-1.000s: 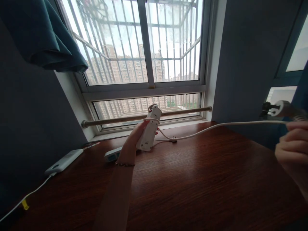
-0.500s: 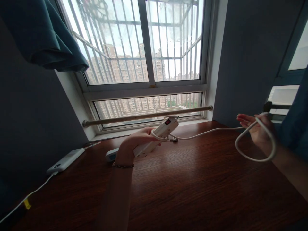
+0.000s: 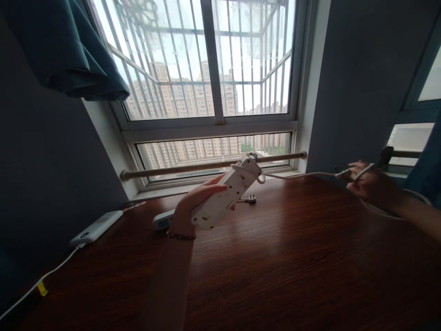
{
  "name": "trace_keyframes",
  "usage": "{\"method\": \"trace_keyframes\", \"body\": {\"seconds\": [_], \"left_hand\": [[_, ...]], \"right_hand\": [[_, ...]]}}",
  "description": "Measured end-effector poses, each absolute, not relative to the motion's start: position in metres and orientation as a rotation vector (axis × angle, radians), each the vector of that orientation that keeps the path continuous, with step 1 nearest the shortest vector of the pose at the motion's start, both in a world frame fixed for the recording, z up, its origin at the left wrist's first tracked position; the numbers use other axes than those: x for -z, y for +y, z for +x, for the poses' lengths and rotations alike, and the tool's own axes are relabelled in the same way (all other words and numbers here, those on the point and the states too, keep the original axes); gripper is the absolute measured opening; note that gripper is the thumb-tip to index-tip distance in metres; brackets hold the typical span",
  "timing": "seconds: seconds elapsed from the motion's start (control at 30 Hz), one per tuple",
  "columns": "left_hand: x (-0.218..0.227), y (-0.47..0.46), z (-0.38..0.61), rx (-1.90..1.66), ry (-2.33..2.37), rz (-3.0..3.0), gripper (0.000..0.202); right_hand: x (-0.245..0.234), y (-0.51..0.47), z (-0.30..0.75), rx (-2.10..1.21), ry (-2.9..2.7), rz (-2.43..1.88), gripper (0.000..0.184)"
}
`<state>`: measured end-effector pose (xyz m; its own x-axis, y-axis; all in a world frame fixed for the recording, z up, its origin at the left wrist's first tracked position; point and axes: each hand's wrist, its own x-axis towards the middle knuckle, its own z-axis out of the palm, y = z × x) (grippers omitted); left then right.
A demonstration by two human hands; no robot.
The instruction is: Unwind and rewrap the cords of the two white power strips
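My left hand [image 3: 196, 200] is wrapped round a white power strip [image 3: 229, 193], held tilted above the table with its screwed underside facing me. A turn of white cord [image 3: 246, 171] lies across the strip's far end. From there the cord runs right to my right hand [image 3: 370, 181], whose fingers are closed on it well to the right of the strip. Loose cord hangs behind that wrist. Beyond the strip, a plug with metal prongs [image 3: 252, 198] rests on the table. A second white strip-like thing [image 3: 162, 219] is partly hidden behind my left wrist.
On the left of the reddish-brown wooden table [image 3: 275, 266] lies a white power bank [image 3: 96, 228] with a cable and a yellow tag [image 3: 42, 288]. A metal rail [image 3: 186, 169] crosses in front of the barred window. A blue curtain [image 3: 82, 69] hangs at upper left.
The power strip has been rolled over, from its switch side to its underside. My right hand has closed on the cord, and the loop that hung from it has swung back behind the wrist.
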<state>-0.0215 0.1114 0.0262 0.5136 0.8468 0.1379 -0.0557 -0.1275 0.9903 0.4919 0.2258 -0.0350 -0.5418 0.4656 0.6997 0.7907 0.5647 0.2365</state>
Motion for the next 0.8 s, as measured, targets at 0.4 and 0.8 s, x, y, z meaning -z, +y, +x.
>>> {"method": "trace_keyframes", "body": {"seconds": [0.4, 0.8], "left_hand": [[-0.032, 0.146, -0.017, -1.523, 0.822, 1.327, 0.045], [-0.032, 0.139, -0.018, -1.299, 0.026, 0.834, 0.047]], "right_hand": [[0.072, 0.120, 0.393, 0.627, -2.507, -0.534, 0.017], [0.087, 0.075, 0.349, -0.075, -2.712, -0.502, 0.010]]}}
